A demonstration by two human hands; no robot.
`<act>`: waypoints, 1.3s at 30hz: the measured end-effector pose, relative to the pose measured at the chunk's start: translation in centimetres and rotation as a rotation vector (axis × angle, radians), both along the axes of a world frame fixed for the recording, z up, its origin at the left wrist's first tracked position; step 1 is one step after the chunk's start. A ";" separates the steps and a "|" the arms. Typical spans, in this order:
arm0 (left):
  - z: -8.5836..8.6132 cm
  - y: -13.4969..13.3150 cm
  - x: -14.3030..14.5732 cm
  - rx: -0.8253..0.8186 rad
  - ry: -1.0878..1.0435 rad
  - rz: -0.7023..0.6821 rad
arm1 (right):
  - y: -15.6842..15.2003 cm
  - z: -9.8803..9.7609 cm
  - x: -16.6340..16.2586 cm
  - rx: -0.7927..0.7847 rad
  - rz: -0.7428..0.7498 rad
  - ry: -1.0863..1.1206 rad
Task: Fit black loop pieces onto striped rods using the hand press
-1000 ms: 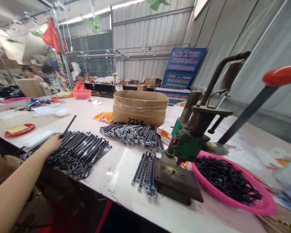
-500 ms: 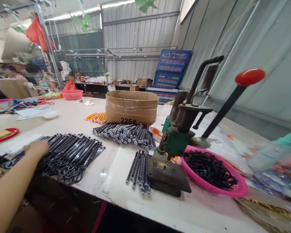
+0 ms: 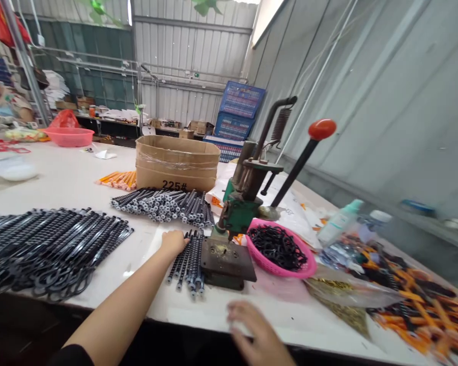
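My left hand (image 3: 174,243) reaches across the white table (image 3: 80,183) and rests on a small row of black ribbed rods (image 3: 189,259) beside a green hand press (image 3: 236,213); its fingers curl onto the rods. My right hand (image 3: 257,333) hovers low at the table's front edge, blurred by motion, and nothing shows in it. The press stands on a dark base plate (image 3: 227,259) and has a long lever with a red knob (image 3: 322,129).
A pink basket of black rings (image 3: 278,249) sits right of the press. A large pile of black hooked cords (image 3: 49,244) lies at left, more rods (image 3: 164,203) and a cardboard box (image 3: 175,162) behind. Bottles and orange-black parts (image 3: 412,290) clutter the right. A person sits far left.
My left hand left the big pile of hooked cords and moved right onto the small row of rods by the press. My right hand came into view. The view swung right.
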State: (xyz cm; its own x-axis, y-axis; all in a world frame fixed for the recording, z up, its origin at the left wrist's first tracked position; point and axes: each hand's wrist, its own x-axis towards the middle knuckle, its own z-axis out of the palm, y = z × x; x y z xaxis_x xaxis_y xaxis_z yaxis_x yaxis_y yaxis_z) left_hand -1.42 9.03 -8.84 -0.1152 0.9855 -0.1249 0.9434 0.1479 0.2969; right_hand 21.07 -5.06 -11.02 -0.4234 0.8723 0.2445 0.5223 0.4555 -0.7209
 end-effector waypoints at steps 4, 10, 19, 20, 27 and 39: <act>-0.6 1.2 -0.5 -0.047 -0.120 0.039 | 8.9 4.1 6.3 0.097 -0.469 -0.492; -0.4 0.9 -0.9 0.012 -0.408 0.088 | 15.9 4.0 10.8 -0.123 -0.480 -0.662; 4.4 -4.5 0.9 0.221 -0.975 0.027 | 16.1 3.3 11.2 -0.085 -0.435 -0.504; 4.9 -5.5 1.4 0.203 -1.042 -0.007 | 16.1 3.7 11.4 -0.076 -0.451 -0.473; 5.7 -10.5 6.9 -0.120 -1.482 -0.165 | 11.8 7.6 8.1 0.107 -0.558 -0.189; 2.0 -12.9 11.4 0.009 -1.487 -0.056 | -0.5 5.8 0.5 0.600 -0.178 0.190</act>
State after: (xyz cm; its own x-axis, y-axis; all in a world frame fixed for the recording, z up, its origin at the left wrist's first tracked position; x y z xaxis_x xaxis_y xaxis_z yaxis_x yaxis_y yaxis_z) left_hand 10.02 -3.87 -6.80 0.1466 0.9855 -0.0852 -0.2130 0.1156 0.9702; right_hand 21.60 -5.60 -5.18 -0.1863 0.6139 0.7670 0.5154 0.7258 -0.4557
